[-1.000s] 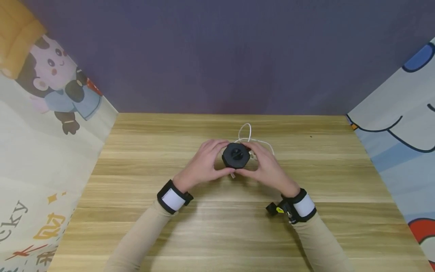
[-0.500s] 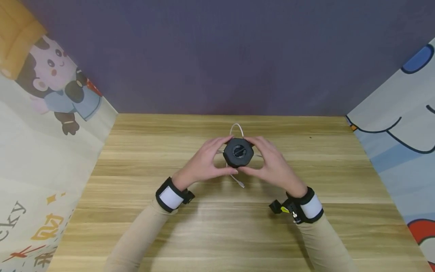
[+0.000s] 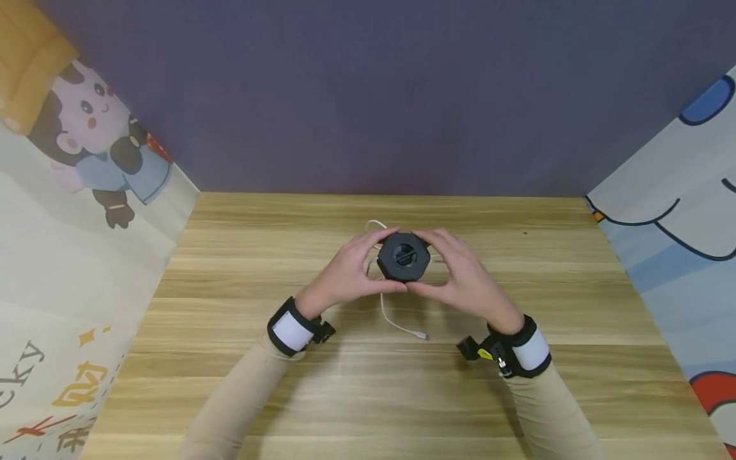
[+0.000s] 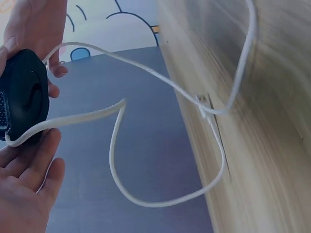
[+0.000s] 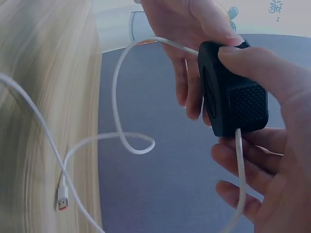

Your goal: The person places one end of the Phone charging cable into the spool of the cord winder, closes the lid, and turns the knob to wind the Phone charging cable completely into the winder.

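Note:
Both hands hold a black hexagonal cable winder (image 3: 404, 257) between them, above the table. It has a round recess with a bar across it on top. My left hand (image 3: 347, 271) grips its left side, thumb at the near edge and fingers at the far edge. On the opposite side, my right hand (image 3: 462, 281) grips it the same way, the two thumb tips close together. A white USB cable (image 5: 116, 92) comes out of two sides of the winder and hangs in loose loops. One end, a USB plug (image 5: 62, 196), shows low in the right wrist view.
The wooden table (image 3: 230, 255) spreads beneath the hands and meets a dark blue-grey panel (image 3: 368, 96) at the back. Printed cartoon walls stand left and right. Another cable end (image 3: 422, 335) lies toward the person. Both wrists wear straps with cameras.
The winder has moved slightly right and away, still held in both hands. The cable's rear loop has swung left, and its near end has stretched out toward the person.

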Motion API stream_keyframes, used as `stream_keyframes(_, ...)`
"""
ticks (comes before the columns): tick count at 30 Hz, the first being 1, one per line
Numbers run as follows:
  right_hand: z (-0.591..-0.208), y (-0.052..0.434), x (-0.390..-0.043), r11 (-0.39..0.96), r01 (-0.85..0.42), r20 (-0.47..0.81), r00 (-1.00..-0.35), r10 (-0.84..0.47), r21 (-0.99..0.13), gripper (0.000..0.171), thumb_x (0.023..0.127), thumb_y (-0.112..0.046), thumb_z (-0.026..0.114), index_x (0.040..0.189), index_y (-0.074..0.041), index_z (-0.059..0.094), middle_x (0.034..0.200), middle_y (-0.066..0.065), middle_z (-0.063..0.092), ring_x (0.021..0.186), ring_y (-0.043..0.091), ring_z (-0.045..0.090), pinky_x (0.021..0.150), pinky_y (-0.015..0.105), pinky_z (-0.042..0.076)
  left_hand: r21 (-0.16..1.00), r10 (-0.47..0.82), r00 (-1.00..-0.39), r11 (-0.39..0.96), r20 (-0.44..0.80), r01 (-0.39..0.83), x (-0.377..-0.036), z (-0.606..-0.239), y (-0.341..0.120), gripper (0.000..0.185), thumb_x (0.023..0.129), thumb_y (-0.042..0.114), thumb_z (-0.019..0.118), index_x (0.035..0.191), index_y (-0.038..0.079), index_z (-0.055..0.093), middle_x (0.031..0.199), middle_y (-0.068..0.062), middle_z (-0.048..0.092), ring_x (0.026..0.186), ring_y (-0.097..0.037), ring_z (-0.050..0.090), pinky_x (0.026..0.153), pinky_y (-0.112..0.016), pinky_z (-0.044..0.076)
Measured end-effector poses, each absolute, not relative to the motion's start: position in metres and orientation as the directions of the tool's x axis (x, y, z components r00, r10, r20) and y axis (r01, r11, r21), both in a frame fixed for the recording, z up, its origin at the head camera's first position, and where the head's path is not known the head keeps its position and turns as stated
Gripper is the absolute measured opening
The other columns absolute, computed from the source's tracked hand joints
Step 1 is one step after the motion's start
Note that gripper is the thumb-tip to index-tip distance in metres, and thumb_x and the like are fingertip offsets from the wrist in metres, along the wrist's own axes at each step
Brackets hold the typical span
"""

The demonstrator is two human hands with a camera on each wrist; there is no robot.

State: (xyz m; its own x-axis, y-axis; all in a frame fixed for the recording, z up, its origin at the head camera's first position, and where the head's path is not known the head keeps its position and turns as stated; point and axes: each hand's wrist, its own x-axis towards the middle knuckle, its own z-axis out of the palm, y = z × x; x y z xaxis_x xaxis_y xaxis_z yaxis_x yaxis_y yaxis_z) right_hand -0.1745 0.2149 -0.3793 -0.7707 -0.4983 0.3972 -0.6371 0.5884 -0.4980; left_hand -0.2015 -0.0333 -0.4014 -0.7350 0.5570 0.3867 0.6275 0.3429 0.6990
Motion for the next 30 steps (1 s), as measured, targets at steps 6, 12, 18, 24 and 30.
stream_keyframes(6,-0.376,0.217,-0.172,0.597,-0.614,0.337,-0.787,-0.517,-0.516,0.089,0.081,-0.031,0.087,0.155,-0.006,0.043,0.138,0.012,0.058,0.125,0.034,0.056,0.104,0.061,0.043,0.701,0.527,-0.737,0.326,0.423,0.635,-0.201,-0.407,-0.032,0.091,0.074,0.03,0.094,0.15,0.003,0.05,0.144,-0.015,0.061,0.132,-0.031,0.059,0.112,-0.049,0.046)
stream_keyframes(12,-0.372,0.221,-0.175,0.519,-0.66,0.458,-0.751,-0.476,-0.543,0.061,0.092,-0.018,0.077,0.147,-0.006,0.055,0.139,0.013,0.059,0.129,0.032,0.054,0.106,0.056,0.042,0.701,0.512,-0.741,0.324,0.434,0.635,-0.2,-0.41,-0.031,0.089,0.076,0.03,0.092,0.149,0.002,0.05,0.141,-0.016,0.063,0.129,-0.031,0.061,0.109,-0.049,0.048)
stream_keyframes(18,-0.361,0.213,-0.182,0.52,-0.754,0.601,-0.645,-0.473,-0.4,0.033,0.083,-0.006,0.085,0.115,-0.007,0.076,0.113,0.011,0.066,0.103,0.028,0.06,0.086,0.042,0.046,0.708,0.513,-0.743,0.319,0.43,0.63,-0.199,-0.413,-0.032,0.087,0.079,0.031,0.09,0.151,0.005,0.049,0.14,-0.014,0.063,0.129,-0.028,0.061,0.108,-0.048,0.049)
stream_keyframes(24,-0.35,0.202,-0.185,0.587,-0.786,0.576,-0.576,-0.58,-0.194,0.021,0.081,-0.02,0.089,0.097,-0.011,0.08,0.099,0.007,0.066,0.089,0.025,0.059,0.078,0.042,0.045,0.708,0.519,-0.724,0.282,0.454,0.647,-0.198,-0.417,-0.03,0.087,0.08,0.029,0.089,0.152,0.005,0.047,0.142,-0.016,0.062,0.129,-0.028,0.06,0.106,-0.049,0.051)
stream_keyframes(30,-0.346,0.198,-0.185,0.619,-0.774,0.539,-0.581,-0.609,-0.135,0.021,0.08,-0.026,0.09,0.089,-0.011,0.079,0.095,0.006,0.064,0.087,0.025,0.059,0.079,0.043,0.046,0.7,0.517,-0.724,0.295,0.456,0.651,-0.197,-0.418,-0.028,0.086,0.08,0.03,0.089,0.151,0.004,0.048,0.142,-0.016,0.061,0.129,-0.027,0.06,0.107,-0.044,0.051)
